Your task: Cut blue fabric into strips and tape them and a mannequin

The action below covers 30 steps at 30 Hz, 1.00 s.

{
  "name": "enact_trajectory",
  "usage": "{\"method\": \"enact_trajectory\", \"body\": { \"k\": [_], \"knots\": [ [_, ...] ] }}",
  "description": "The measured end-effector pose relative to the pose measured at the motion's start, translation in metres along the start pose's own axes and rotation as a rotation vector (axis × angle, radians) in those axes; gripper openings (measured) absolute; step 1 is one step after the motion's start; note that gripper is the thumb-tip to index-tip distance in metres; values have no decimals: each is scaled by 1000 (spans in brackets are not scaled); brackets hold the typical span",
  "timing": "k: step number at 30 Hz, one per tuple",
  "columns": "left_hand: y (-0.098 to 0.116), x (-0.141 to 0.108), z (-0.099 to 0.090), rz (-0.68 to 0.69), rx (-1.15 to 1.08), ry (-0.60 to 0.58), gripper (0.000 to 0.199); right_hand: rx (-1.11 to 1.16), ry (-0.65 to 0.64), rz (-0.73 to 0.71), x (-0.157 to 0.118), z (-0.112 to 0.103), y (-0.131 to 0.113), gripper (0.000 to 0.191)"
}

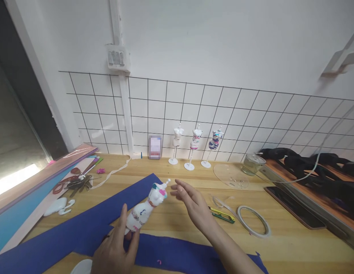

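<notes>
My left hand (119, 243) is closed round the lower end of a miniature white dress form (144, 209), which tilts up to the right. Pink, teal and dark blue patches and a brownish band mark its surface, and a knobbed neck tops it. To the right of that neck, my right hand (189, 199) is held with fingers stretched out and nothing in them; it looks apart from the form. Beneath both hands lie dark blue sheets (177, 249). A white disc (82, 267), partly cut off by the frame, shows beside my left wrist.
Three small dress forms (196, 137) on stands line the back. Rightward are a utility knife (222, 215), a tape roll (253, 221), a clear dish (230, 176), a glass of liquid (253, 164) and a phone (293, 207). Leftward lie keys (79, 182) and a white earphone case (55, 206).
</notes>
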State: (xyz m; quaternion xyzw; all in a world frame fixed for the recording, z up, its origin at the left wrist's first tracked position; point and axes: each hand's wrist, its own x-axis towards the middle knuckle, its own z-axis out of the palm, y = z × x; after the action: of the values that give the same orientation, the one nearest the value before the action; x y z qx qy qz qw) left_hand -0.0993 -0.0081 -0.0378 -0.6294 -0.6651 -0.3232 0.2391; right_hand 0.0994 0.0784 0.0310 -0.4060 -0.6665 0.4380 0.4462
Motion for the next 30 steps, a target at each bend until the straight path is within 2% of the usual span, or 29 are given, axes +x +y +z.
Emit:
{"method": "enact_trajectory", "body": {
  "k": [2,4,6,9,11,13,19,23,27,30],
  "knots": [
    [0,0,-3,-60,-25,-3,59,209,-163,169,-3,7,-4,47],
    [0,1,-6,-53,-24,-5,63,294,-225,179,-6,13,-8,51],
    [1,2,-9,9,17,14,65,235,-104,28,-10,15,-11,48],
    [3,4,-12,122,100,57,63,-147,145,-394,-15,11,-15,31],
    [3,4,-12,183,112,70,62,-421,174,-614,-16,5,-17,25],
    [4,4,-11,232,95,78,61,-580,146,-706,-16,1,-19,23],
    [3,5,-12,301,64,55,54,-869,80,-798,-16,-2,-21,18],
    [3,8,-15,354,90,58,45,-999,10,-819,-17,-1,-19,23],
    [3,7,-15,364,66,67,40,-1015,-1,-803,-14,-1,-11,25],
    [3,6,-13,339,77,37,40,-881,40,-751,-10,-2,-5,20]
  ]
}}
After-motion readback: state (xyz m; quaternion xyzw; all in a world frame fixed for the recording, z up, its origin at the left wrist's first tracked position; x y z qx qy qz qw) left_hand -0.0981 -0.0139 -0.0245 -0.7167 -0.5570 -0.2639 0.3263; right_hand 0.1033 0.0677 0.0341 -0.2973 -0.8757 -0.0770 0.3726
